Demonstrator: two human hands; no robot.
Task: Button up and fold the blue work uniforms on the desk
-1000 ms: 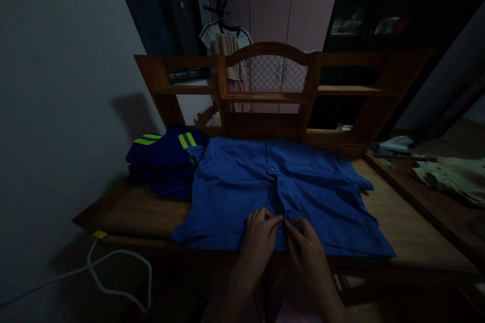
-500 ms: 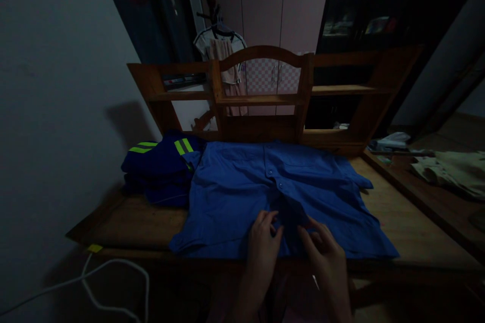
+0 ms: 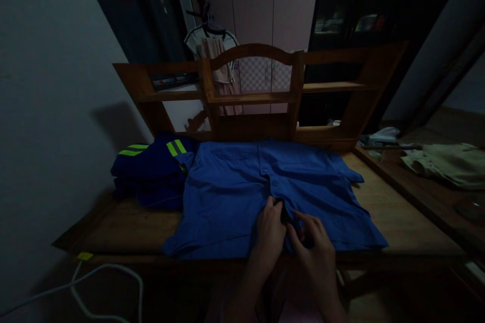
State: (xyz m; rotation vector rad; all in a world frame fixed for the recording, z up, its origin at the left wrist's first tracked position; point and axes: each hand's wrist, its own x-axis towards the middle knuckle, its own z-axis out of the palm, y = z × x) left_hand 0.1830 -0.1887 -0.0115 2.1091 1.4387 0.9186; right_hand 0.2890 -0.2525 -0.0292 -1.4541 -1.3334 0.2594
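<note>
Toward the left of the wooden counter [image 3: 401, 212], a lime-banded navy garment [image 3: 151, 174] sat bunched against the blue button-front shirt [image 3: 223, 192], which lay spread front-up across the middle. Its top stretch looked closed, but below a visible button [image 3: 275, 183] the front gaped, so that part seemed not yet done. The left hand [image 3: 271, 229] had its fingers curled at the gap, their grip too hidden to tell; just beside it, the right hand [image 3: 312, 243] seemed to pinch the other edge between thumb and forefinger.

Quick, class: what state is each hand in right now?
Left hand: fingers curled on the blue shirt; grip cannot be told.
Right hand: partly closed, also at the shirt; grip unclear.
</note>
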